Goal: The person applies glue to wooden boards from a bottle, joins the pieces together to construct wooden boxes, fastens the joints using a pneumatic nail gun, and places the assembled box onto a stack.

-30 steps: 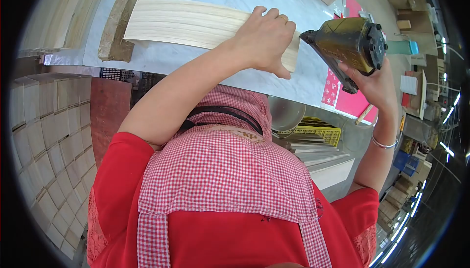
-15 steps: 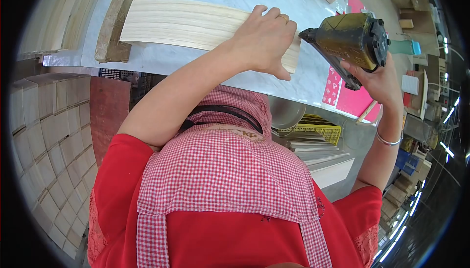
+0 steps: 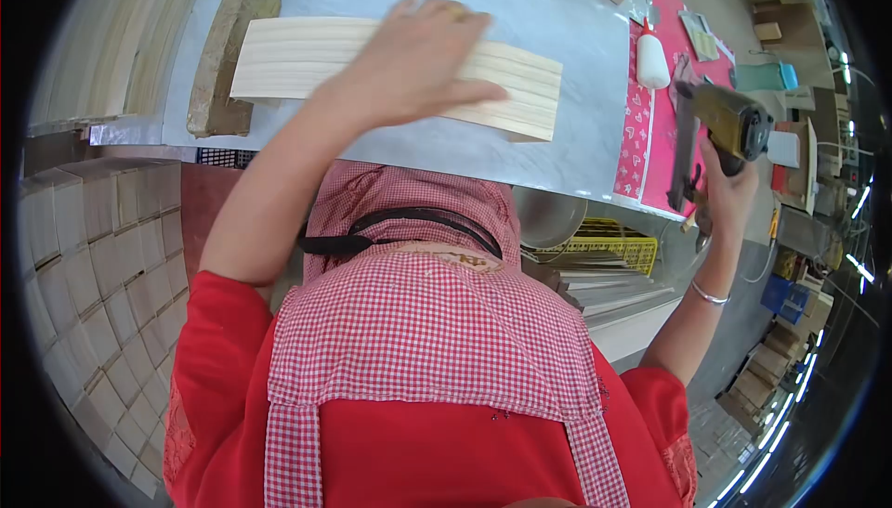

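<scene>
A pale wooden board (image 3: 516,90) with visible grain lies lengthwise on the tabletop, its left end by a rough, brown-wrapped block (image 3: 228,62). Over the middle of that board is my left hand (image 3: 418,62), slightly smeared by motion, thumb apart from the fingers. Whether it touches the wood I cannot tell. Off to the right, my right hand (image 3: 729,188) grips a nail gun (image 3: 729,118) by its handle, beyond the board's end and over the table's right side. The nail gun's magazine faces left.
A white squeeze bottle (image 3: 652,62) with a red tip lies on the pink patterned sheet (image 3: 664,174). Stacked wooden pieces (image 3: 102,294) stand at left. Below the table edge are a yellow crate (image 3: 609,240) and a round metal bowl (image 3: 548,215).
My left hand has slid left from the board's right end to its middle. My right hand has drawn the nail gun right and down, away from the board, and turned it, uncovering the bottle.
</scene>
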The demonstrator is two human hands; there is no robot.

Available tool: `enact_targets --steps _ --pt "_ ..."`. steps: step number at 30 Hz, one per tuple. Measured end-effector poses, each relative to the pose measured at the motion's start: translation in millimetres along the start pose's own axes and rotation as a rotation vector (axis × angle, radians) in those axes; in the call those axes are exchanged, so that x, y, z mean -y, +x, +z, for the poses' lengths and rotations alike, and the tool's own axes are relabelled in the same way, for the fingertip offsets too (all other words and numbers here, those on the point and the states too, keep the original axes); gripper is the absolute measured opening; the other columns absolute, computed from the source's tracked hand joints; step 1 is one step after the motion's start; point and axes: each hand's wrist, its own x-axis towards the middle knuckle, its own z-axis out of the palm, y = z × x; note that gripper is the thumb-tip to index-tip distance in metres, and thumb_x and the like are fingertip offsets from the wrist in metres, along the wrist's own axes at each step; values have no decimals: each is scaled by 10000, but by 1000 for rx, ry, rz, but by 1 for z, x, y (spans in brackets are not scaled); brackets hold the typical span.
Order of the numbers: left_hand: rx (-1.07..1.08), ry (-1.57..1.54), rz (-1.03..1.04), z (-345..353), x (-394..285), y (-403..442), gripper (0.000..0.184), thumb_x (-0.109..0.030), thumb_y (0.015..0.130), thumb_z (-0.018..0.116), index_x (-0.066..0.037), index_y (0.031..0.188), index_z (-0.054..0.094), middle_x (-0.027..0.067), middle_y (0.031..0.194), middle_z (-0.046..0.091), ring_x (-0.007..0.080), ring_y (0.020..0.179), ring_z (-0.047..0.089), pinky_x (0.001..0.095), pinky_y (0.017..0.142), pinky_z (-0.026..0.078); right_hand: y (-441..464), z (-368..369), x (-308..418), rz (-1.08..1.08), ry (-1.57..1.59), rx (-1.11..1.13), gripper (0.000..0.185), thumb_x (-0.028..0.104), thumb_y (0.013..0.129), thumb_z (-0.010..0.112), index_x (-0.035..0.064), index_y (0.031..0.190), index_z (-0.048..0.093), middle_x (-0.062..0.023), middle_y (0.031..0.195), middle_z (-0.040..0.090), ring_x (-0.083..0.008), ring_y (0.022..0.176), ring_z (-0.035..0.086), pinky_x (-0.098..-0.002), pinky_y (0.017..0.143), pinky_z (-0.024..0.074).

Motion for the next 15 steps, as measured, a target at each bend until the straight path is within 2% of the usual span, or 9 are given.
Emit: enact_targets --steps 1,2,4,5,8,10,11,13,15 --pt "74 25 -85 -11 10 -6 702 -492 851 670 17 1314 531 219 1271 579 366 1248 489 482 1092 347 4 -2 -30 42 43 -100 376 163 828 755 -57 1103 623 -66 750 642 -126 669 611 -283 624 494" --pt "148 51 -172 -20 17 -10 605 -434 908 630 3 1315 538 215 1276 579 364 1246 491 462 1085 360 13 -2 -70 44 47 -102 376 163 828 755 -57 1103 623 -66 750 642 -126 669 611 -283 624 494" --pt "141 41 -173 -30 27 -16 572 -408 912 631 -1 1305 548 207 1276 582 357 1242 495 452 1078 368 25 2 -140 -286 -1 -205 383 180 865 715 -35 1153 584 -72 792 640 -85 641 586 -245 568 460" --pt "132 26 -176 -34 30 -17 540 -382 916 633 -5 1295 559 199 1276 584 350 1238 500 441 1071 376 19 3 -146 -283 2 -210 383 180 865 715 -35 1153 584 -72 792 640 -85 641 586 -245 568 460" --pt "53 -20 -139 -41 23 -10 475 -324 923 633 -11 1277 578 185 1267 593 338 1210 524 423 1047 400 11 5 -156 -19 17 -185 339 167 890 673 -21 1155 575 -73 809 631 -64 644 577 -229 556 446" --pt "-80 -96 -49 -40 6 -3 412 -260 931 628 -15 1260 593 174 1250 606 327 1161 564 407 1012 431 2 5 -142 -10 116 -175 341 162 899 666 -22 1169 567 -71 802 626 -72 644 576 -236 558 451" --pt "-75 -97 -43 -36 -6 1 412 -260 931 628 -15 1260 593 174 1250 606 327 1161 564 407 1012 431 -7 4 -128 2 210 -173 343 158 909 659 -23 1183 560 -69 795 621 -80 643 576 -244 559 455" --pt "-79 -570 31 -17 -41 14 357 -172 931 614 -11 1249 599 148 1245 620 285 1085 617 370 959 474 -27 3 -99 28 293 -201 345 153 918 651 -24 1197 552 -67 789 616 -88 643 575 -252 560 460" --pt "174 -971 -2 10 -87 31 356 -130 942 584 -5 1275 573 149 1228 637 238 1080 634 350 941 487 -43 11 -61 -62 477 -256 290 137 957 612 -23 1183 527 -64 788 609 -105 617 558 -256 566 458"
